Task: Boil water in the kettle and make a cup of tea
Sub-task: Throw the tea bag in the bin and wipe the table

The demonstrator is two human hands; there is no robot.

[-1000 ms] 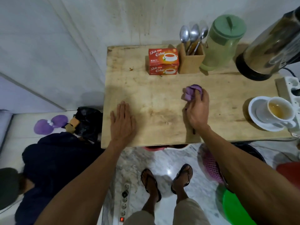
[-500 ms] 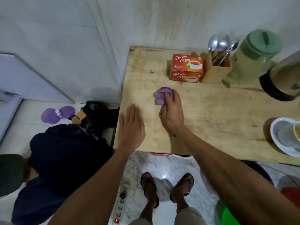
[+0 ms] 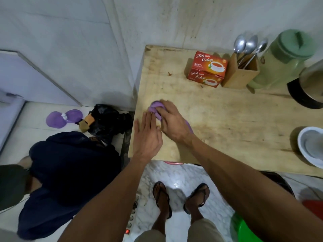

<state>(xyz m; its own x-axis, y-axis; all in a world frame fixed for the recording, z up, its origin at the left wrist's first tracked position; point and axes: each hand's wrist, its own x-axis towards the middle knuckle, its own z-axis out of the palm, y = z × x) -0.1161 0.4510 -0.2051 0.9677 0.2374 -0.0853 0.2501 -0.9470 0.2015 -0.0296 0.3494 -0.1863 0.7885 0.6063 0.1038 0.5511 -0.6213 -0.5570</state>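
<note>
At left edge of tabletop (image 3: 227,119): right hand (image 3: 172,124) curled round purple cloth (image 3: 156,109), pressing it down, likely wiping up. Left hand (image 3: 146,135) flat, fingers straight, just beside cloth, probably bracing. Kettle (image 3: 307,88) far right, tea box (image 3: 208,69) back by wall, both well apart from cloth.

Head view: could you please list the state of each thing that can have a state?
right hand, gripping the purple cloth on the table.
left hand, flat on the table, fingers straight.
tea box, closed.
green jug, lid on.
spoons, standing bowls up in the wooden holder.
kettle, cut off by the frame; lid unseen.
power strip, red switch light on.
</note>
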